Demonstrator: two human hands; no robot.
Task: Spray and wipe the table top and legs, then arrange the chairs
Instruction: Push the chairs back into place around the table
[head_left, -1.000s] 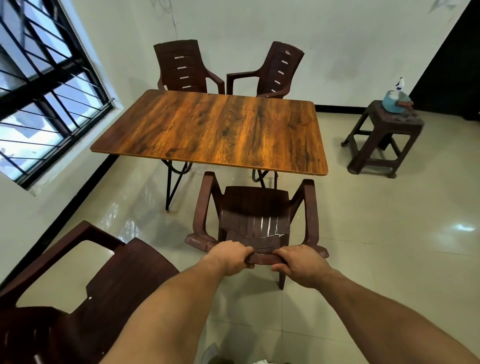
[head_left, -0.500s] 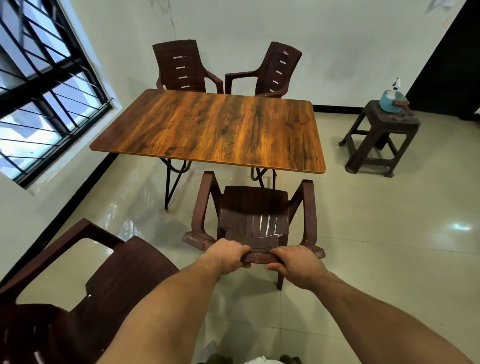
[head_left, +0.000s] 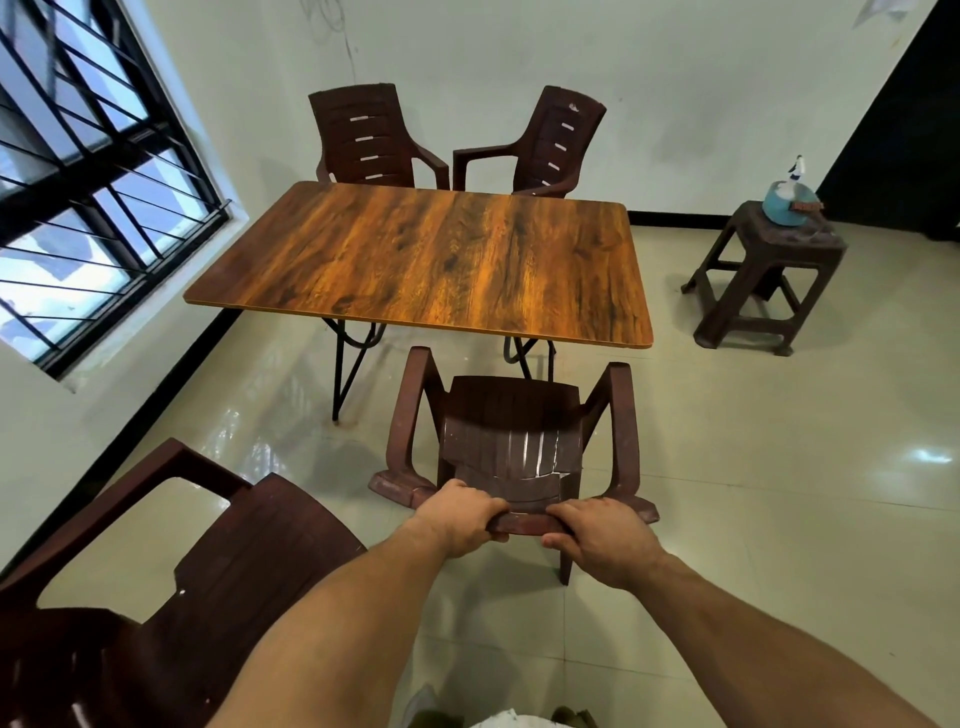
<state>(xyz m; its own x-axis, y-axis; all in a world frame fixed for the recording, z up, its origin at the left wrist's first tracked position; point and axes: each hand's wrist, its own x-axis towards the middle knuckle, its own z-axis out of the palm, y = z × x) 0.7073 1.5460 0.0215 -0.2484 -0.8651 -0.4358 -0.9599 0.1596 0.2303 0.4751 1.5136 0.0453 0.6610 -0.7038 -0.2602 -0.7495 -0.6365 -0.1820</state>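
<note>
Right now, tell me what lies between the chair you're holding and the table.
In the head view, nothing stands between the chair and the table: only a narrow strip of floor tile and the table's black legs.

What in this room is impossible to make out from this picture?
Head view:
Far chairs: seats and legs hidden behind the table top.
Lower-left chair: cut off by the picture's edges.
Blue thing on the stool: too small to identify.
Left hand and right hand: fingertips hidden, curled round the backrest of the held chair.
</note>
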